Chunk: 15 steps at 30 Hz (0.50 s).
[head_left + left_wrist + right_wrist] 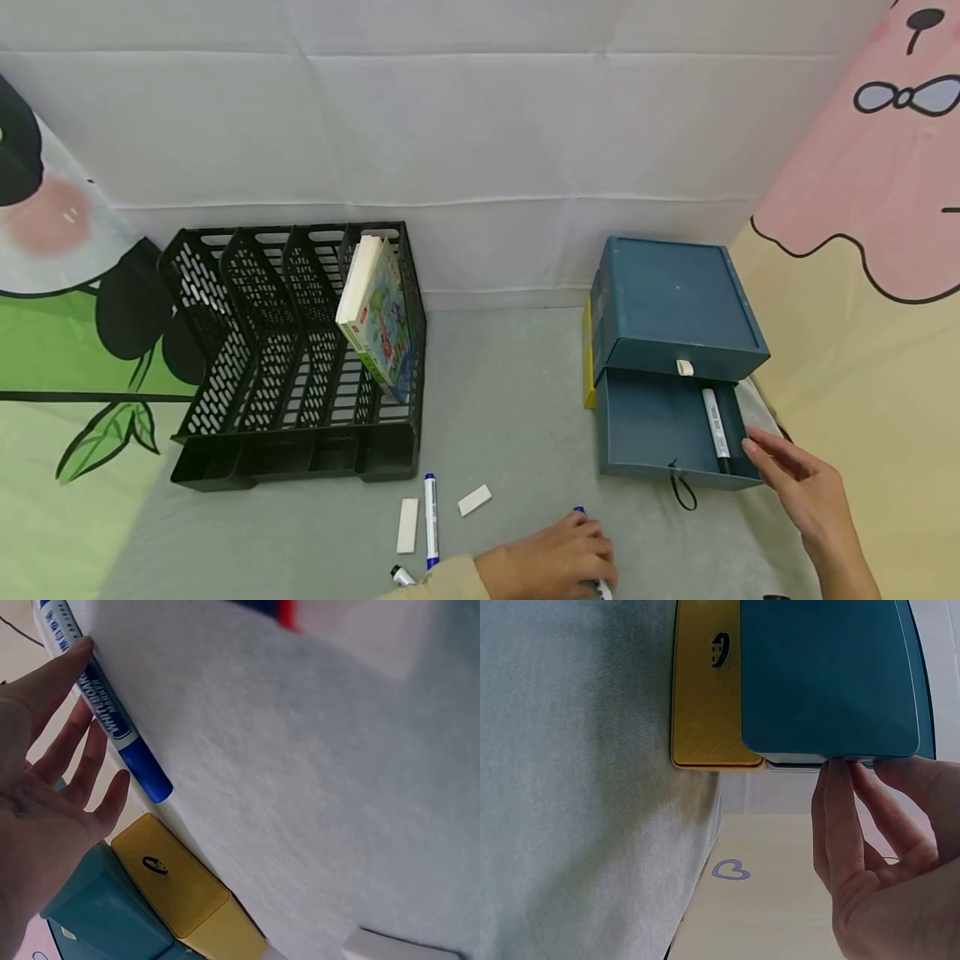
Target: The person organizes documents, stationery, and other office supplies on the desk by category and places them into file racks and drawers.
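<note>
My left hand (562,558) pinches a blue-capped whiteboard marker (109,709) between thumb and fingers, low over the grey cloth. Over on the right, my right hand (806,483) grips the front right corner of an open drawer (645,425). This is the lower drawer of a dark blue drawer box (682,300). Inside it lies a white marker with a black cap (716,429). Left of my left hand, another blue-capped marker (431,517) lies between two white blocks, one upright in view (407,525) and one slanted (474,500).
A black mesh file rack (262,358) with dividers stands at left, books (378,317) leaning in its right slot. Below the blue drawers sits a yellow drawer (709,697). A black-ended marker (402,575) lies at the near edge. Something blurred with a red band (289,613) crosses the left wrist view.
</note>
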Available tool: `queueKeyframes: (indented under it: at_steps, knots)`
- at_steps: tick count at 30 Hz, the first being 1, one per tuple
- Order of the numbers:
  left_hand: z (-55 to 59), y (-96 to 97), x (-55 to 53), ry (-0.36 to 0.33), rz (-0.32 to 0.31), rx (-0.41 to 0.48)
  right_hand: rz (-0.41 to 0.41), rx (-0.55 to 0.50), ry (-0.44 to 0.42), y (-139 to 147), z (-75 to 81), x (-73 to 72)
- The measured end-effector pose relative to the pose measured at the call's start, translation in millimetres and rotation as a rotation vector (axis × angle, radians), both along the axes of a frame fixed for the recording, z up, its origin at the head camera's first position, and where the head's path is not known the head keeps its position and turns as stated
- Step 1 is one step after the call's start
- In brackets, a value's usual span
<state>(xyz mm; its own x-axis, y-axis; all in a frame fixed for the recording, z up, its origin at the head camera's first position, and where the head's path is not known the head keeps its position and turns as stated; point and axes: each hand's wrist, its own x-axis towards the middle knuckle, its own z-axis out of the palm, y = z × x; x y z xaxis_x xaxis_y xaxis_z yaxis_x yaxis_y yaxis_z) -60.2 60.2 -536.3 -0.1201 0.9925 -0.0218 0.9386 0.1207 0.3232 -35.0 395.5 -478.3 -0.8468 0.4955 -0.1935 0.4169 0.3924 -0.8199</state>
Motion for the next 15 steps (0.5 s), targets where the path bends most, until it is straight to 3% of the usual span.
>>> queueKeyframes:
  at_steps: [8, 15]
  knots:
    - [-5.0, 3.3, 1.0, 0.165, -0.031, 0.037, 0.002, -0.001, 0.0, -0.3, -0.4, 0.1]
    - [-2.6, 2.3, 0.4, 0.195, -0.039, -0.004, 0.011, 0.001, 0.004, -0.6, 0.1, 0.1]
